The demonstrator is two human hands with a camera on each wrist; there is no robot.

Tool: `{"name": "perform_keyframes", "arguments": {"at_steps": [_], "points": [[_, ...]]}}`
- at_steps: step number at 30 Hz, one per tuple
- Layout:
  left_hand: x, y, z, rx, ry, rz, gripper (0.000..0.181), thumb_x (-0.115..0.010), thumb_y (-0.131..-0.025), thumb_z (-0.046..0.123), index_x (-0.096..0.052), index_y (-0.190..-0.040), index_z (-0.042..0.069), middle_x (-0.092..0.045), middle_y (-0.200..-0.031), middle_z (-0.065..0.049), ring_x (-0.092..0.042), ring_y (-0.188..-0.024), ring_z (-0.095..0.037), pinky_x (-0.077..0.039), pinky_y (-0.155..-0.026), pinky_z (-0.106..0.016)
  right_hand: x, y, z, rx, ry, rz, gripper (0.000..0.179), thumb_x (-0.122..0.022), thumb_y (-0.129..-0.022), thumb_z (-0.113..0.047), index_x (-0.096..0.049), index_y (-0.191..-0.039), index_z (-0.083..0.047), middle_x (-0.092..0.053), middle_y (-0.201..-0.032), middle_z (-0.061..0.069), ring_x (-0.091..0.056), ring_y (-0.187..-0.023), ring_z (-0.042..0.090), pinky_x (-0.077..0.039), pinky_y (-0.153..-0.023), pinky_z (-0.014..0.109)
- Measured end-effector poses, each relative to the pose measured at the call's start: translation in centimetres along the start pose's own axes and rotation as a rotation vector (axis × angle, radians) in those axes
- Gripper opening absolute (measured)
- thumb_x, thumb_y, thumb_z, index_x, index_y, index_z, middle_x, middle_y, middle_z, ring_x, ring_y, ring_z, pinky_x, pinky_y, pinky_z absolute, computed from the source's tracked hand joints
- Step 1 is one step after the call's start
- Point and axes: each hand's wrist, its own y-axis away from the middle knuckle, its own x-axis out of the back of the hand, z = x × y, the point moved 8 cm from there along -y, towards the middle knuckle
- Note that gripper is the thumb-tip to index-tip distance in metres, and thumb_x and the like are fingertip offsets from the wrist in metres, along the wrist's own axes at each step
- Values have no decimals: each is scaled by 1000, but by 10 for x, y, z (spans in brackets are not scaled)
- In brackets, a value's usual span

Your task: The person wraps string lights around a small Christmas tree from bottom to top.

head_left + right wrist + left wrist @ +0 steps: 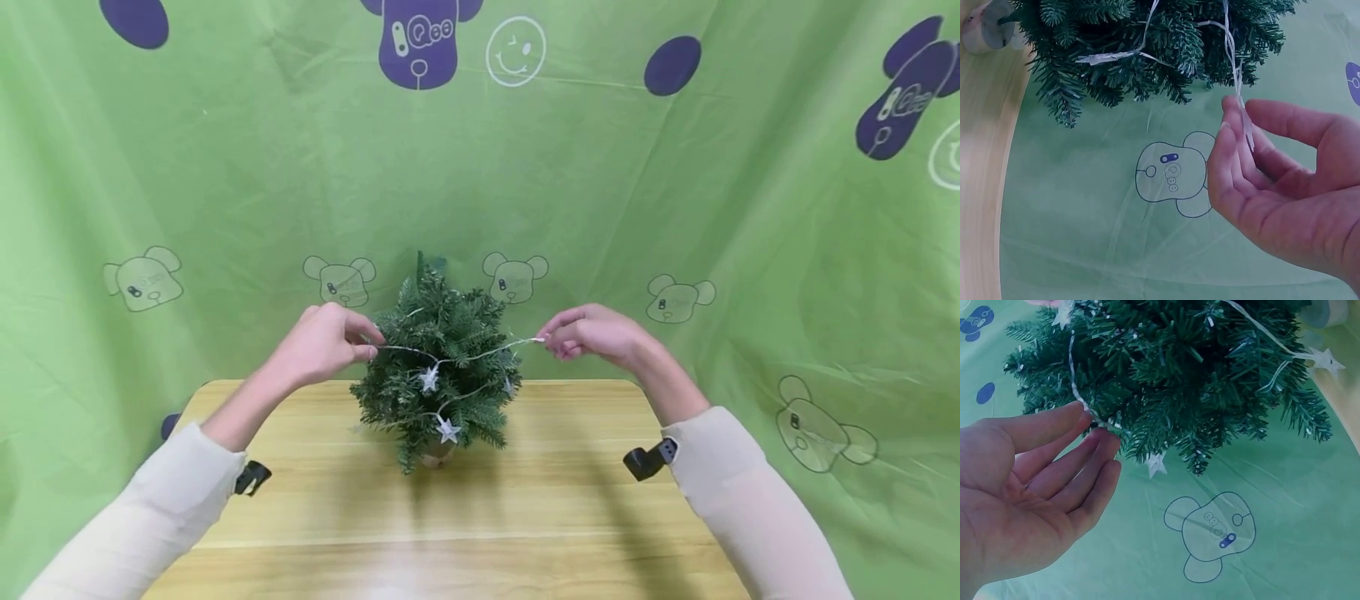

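Observation:
A small artificial Christmas tree [427,333] stands upright on the wooden table. Around it runs a string of star lights [480,357], with clear stars hanging at the front, such as one star [447,430] low down. My left hand [324,343] pinches the light string at the tree's left side, thumb against fingertips. On the right, my right hand [592,333] pinches another stretch of the string, drawn out from the branches. The right wrist view shows a star light [1246,128] between that hand's thumb and fingers. A star [1157,464] hangs below the branches in the left wrist view.
The light wood table [315,500] reaches toward me beneath both arms. A green cloth [225,150] printed with bears hangs behind the table and at the sides. The tree's pale round base [988,28] shows in the right wrist view.

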Motion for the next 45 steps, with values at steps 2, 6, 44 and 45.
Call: {"name": "perform_keyframes", "arguments": {"at_steps": [2,6,44,45], "points": [[3,0,-1,10,6,13,21,-73,-91,13,-77,-112,9,-77,-109,-13,-74,-96,-28,-59,-89,-49,2,-3,-2,8,-3,35,35,-60,-95,-5,-59,-126,10,-66,-97,9,-61,-87,19,-56,-80,23],[3,-1,0,2,13,17,22,-73,-92,13,-76,-113,8,-77,-109,-13,-74,-98,-29,-59,-90,-49,8,-6,-5,26,-1,106,37,-59,-97,-6,-56,-129,12,-66,-100,9,-64,-90,18,-57,-87,25],[0,-8,-3,36,177,206,36,-75,-90,12,-64,-124,3,-75,-107,-18,-75,-95,-31,-62,-85,-45,-11,-24,-101,232,-24,470,25,-73,-92,-15,-67,-114,-4,-74,-113,16,-70,-95,26,-58,-87,33],[0,-9,-2,31,167,205,35,-75,-90,11,-65,-123,3,-76,-106,-17,-75,-94,-30,-62,-85,-44,-14,-24,-103,236,-6,458,25,-73,-92,-15,-68,-114,-4,-74,-113,16,-70,-95,26,-58,-85,32]]}}
